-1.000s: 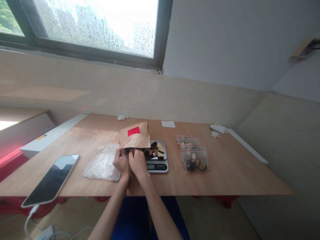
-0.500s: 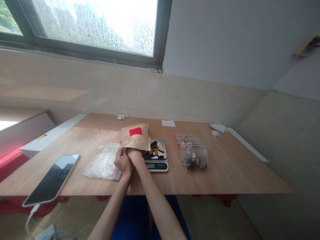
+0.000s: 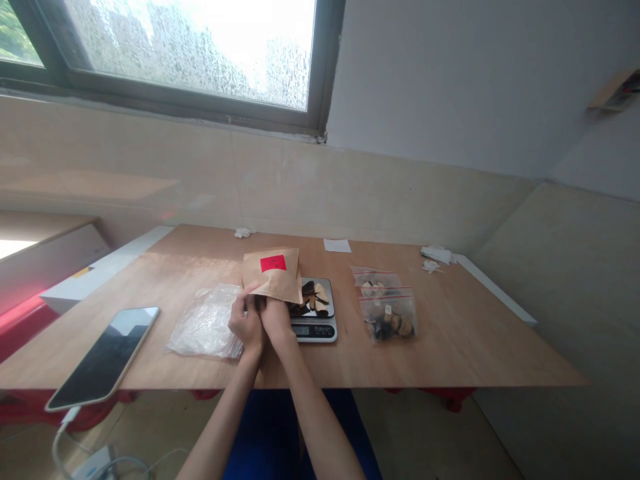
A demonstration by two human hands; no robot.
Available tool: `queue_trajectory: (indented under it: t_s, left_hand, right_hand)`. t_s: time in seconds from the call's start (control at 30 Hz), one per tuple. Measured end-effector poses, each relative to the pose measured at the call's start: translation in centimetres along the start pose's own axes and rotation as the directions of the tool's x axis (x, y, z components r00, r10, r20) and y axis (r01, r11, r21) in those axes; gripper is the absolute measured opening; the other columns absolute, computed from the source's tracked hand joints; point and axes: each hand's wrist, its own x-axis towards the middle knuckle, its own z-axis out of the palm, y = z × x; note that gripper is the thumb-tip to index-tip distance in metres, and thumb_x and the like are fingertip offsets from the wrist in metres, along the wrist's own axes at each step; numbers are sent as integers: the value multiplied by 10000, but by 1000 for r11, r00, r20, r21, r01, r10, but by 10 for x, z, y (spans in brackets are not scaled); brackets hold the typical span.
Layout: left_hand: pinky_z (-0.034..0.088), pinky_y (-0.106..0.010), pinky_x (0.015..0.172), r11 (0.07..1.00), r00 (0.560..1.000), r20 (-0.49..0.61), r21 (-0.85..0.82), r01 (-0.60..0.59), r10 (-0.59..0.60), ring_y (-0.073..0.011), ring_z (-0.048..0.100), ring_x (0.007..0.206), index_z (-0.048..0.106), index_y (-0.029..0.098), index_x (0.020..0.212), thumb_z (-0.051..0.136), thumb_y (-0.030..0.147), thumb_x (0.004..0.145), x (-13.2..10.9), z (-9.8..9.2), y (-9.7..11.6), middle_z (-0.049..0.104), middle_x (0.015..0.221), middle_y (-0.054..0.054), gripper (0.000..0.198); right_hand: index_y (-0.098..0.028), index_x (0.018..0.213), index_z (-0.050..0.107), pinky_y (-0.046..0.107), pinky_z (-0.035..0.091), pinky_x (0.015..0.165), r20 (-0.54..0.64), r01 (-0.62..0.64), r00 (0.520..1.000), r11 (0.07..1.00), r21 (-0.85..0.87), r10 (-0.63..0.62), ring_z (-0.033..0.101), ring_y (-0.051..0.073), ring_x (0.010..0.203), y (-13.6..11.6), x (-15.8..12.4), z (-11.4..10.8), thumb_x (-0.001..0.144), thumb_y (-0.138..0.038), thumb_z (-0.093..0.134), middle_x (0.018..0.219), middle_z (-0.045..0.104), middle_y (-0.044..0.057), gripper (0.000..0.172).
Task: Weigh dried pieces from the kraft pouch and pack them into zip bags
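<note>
A brown paper bag [image 3: 275,283] with a red label lies with its mouth toward me, partly over a digital scale [image 3: 327,333]. My left hand [image 3: 246,323] grips the near left edge of the bag with bent fingers. My right hand [image 3: 275,317] reaches into the bag's mouth, and the paper hides its fingers. Dark and pale dried slices [image 3: 316,300] are spread on the scale's plate, just right of the bag. Whether the right hand holds anything inside cannot be seen.
A stack of clear plastic bags [image 3: 205,323] lies left of my hands. Farther left is a phone [image 3: 107,360] with a charging cable. Two zip bags of dried slices [image 3: 393,323] lie to the right. White paper [image 3: 337,246] and crumpled tissues [image 3: 435,257] sit along the back.
My right hand has shifted slightly right and drawn back a little at the bag's mouth. The paper bag has moved a touch to the right. My left hand keeps its grip.
</note>
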Motion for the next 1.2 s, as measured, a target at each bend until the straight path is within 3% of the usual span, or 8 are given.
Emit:
queue_trajectory:
  t_s: [0.17, 0.3, 0.47, 0.67, 0.8, 0.93, 1.03, 1.2]
  left_hand:
    - [424, -276, 811, 1000, 1000, 12, -12, -15, 15, -157, 602, 896, 659, 240, 934, 441, 359, 866, 0, 1, 1, 681, 965, -20, 258]
    - [424, -281, 818, 1000, 1000, 6, -9, -5, 5, -158, 601, 898, 657, 233, 922, 432, 365, 866, -1, 1, 3, 681, 959, -20, 267]
    - [421, -290, 836, 1000, 1000, 19, -2, -23, 23, -165, 598, 922, 655, 238, 928, 418, 371, 867, -1, 1, 4, 679, 979, -22, 278]
    - [422, -287, 838, 1000, 1000, 25, -8, -7, 7, -167, 600, 930, 653, 245, 938, 429, 391, 863, -1, 1, 2, 678, 1000, -20, 278]
    - [420, -286, 844, 999, 999, 24, -26, -36, 37, -168, 599, 941, 654, 241, 942, 433, 385, 863, -2, 0, 2, 679, 1002, -20, 275]
    - [427, -286, 832, 999, 999, 17, -24, -45, 45, -173, 599, 942, 657, 241, 933, 446, 384, 860, -2, -1, 2, 680, 1001, -23, 266]
    - [423, -292, 843, 998, 998, 15, -17, -54, 54, -176, 600, 949, 659, 241, 929, 453, 378, 856, -2, 0, 2, 683, 1000, -24, 258]
    - [425, -300, 846, 998, 998, 13, -11, -59, 59, -177, 605, 944, 661, 234, 910, 452, 366, 853, -1, 1, 1, 687, 981, -24, 254]
  right_hand:
    - [-74, 959, 668, 342, 471, 799, -18, -131, 991, 989, -69, 130, 641, 272, 887, -6, -26, -12, 844, -122, 464, 929, 680, 187, 239]
    - [-110, 1046, 629, 333, 437, 882, -91, -97, 991, 995, 7, 97, 593, 250, 993, -10, -40, -19, 820, -98, 501, 1046, 654, 153, 260]
    - [-167, 911, 633, 316, 467, 826, -160, -68, 983, 985, 160, 94, 606, 204, 906, -7, -54, -31, 817, -141, 511, 941, 671, 85, 157]
    - [-165, 914, 625, 263, 511, 688, 32, -107, 994, 848, 519, 106, 630, 152, 732, 4, -73, -57, 826, -324, 526, 826, 678, 39, 207]
    - [-177, 969, 631, 288, 520, 728, 60, -132, 991, 762, 633, 122, 638, 157, 765, 17, -80, -83, 792, -409, 571, 941, 678, 59, 298]
    - [-170, 969, 631, 278, 519, 678, -120, -86, 975, 812, 577, 188, 636, 174, 774, 37, -66, -109, 771, -438, 580, 942, 678, 81, 337]
    - [-140, 938, 623, 272, 504, 610, -269, -84, 941, 916, 393, 202, 630, 180, 708, 55, -44, -121, 771, -451, 544, 842, 683, 89, 362]
    - [-150, 778, 617, 276, 474, 615, -347, -98, 926, 982, 162, 150, 617, 180, 639, 78, -6, -124, 737, -420, 551, 728, 679, 68, 281]
